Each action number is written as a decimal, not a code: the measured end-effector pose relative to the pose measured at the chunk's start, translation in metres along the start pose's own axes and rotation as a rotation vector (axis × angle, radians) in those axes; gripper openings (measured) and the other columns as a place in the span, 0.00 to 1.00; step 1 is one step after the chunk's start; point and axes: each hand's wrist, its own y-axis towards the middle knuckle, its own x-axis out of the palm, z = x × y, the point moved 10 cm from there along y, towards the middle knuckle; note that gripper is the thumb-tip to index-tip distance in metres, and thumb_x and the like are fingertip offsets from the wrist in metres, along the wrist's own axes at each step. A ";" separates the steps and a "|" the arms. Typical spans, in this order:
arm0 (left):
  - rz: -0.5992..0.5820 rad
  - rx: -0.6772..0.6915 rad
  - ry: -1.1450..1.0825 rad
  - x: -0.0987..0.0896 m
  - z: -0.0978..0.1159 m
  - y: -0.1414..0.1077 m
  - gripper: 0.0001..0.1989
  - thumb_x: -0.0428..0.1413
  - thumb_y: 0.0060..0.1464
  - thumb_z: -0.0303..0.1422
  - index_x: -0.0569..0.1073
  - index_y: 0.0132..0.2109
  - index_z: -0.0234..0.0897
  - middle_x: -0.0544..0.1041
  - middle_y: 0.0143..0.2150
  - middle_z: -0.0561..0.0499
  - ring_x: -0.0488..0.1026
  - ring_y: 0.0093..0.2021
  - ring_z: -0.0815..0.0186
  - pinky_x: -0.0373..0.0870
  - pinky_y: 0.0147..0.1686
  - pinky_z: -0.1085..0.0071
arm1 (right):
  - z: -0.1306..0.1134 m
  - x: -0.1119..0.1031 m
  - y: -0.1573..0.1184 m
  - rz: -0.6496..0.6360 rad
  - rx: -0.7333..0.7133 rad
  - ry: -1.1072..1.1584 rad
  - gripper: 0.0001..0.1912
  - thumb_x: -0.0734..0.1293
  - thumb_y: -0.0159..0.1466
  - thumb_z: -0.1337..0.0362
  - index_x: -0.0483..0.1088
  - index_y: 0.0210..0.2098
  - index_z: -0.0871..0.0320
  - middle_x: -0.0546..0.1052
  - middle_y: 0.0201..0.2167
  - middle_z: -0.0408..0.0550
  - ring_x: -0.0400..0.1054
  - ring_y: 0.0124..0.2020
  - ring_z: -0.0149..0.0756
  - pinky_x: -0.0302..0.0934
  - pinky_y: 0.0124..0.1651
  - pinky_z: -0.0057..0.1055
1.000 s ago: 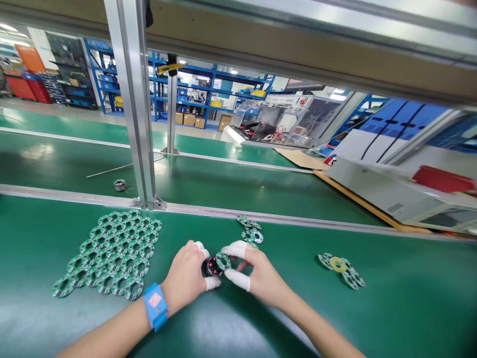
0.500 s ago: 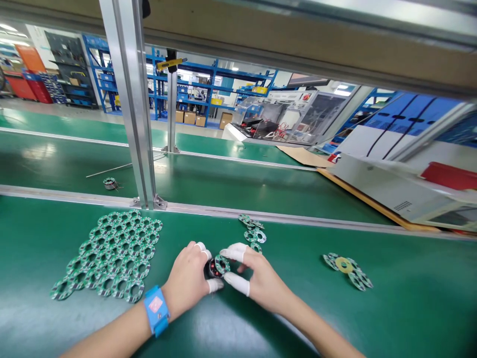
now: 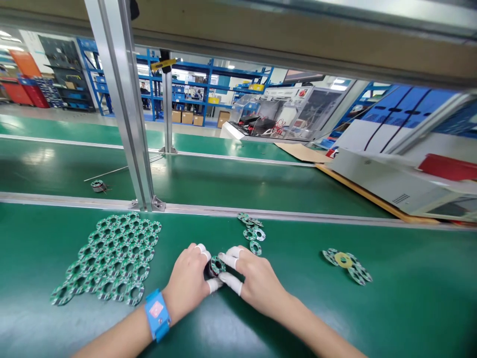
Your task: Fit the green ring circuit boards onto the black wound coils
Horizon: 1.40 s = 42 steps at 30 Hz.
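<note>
My left hand [image 3: 190, 278], with white finger covers and a blue band at the wrist, grips a small round motor part whose dark side shows between the fingers. On top of it lies a green ring-shaped circuit board [image 3: 217, 266]. My right hand [image 3: 257, 281], also in white finger covers, pinches that board's right edge with thumb and forefinger. Many ring boards [image 3: 119, 253] lie in a joined sheet on the green table [image 3: 186, 328] at the left. A few loose ring boards [image 3: 255, 247] rest just beyond my right hand.
At the right lie more ring boards with a yellow ring [image 3: 343, 260]. A metal post [image 3: 122, 109] rises behind the sheet of boards. Past the metal rail [image 3: 238, 214] sits another wound part [image 3: 98, 186]. A grey metal case [image 3: 387, 184] stands at the far right.
The ring board has moved slightly left and now sits over the motor part, covering the red windings seen before. My right hand has followed it with its fingers drawn closer.
</note>
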 end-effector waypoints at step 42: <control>-0.026 0.068 -0.163 0.006 0.005 -0.001 0.07 0.60 0.49 0.30 0.69 0.34 0.33 0.68 0.36 0.48 0.64 0.37 0.60 0.64 0.37 0.64 | -0.001 -0.001 0.015 -0.102 -0.023 0.436 0.08 0.68 0.48 0.76 0.72 0.27 0.60 0.69 0.26 0.42 0.62 0.28 0.32 0.56 0.30 0.23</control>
